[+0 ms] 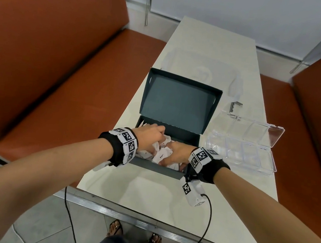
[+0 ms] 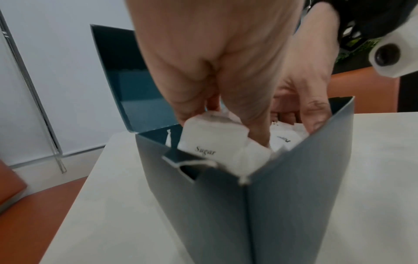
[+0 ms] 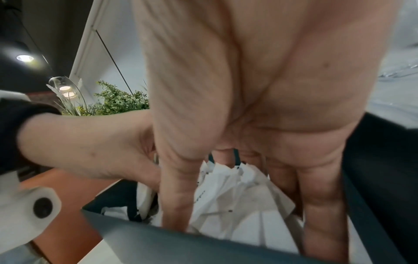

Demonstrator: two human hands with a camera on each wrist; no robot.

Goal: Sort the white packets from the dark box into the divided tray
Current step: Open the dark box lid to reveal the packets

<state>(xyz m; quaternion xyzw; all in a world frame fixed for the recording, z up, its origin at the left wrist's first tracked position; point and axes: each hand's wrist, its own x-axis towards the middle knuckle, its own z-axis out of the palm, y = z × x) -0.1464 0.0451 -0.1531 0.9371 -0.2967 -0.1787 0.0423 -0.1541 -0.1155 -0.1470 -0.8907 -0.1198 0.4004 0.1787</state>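
The dark box (image 1: pixel 156 168) stands open on the white table (image 1: pixel 147 191), lid (image 1: pixel 178 101) tipped back, with several white packets (image 1: pixel 162 155) heaped inside. Both hands are down in the box. My left hand (image 1: pixel 156 141) curls its fingers round a packet marked "Sugar" (image 2: pixel 203 141). My right hand (image 1: pixel 172 154) has a bunch of packets (image 3: pixel 237 205) between its thumb and fingers (image 3: pixel 316 205). The clear divided tray (image 1: pixel 243 142) lies open to the right of the box; I see nothing in its compartments.
A clear plastic lid (image 1: pixel 199 70) lies behind the box, and a small grey bracket (image 1: pixel 235 106) sits beyond the tray. Orange benches (image 1: pixel 61 70) flank the narrow table. A black cable (image 1: pixel 206 226) hangs from my right wrist over the near table edge.
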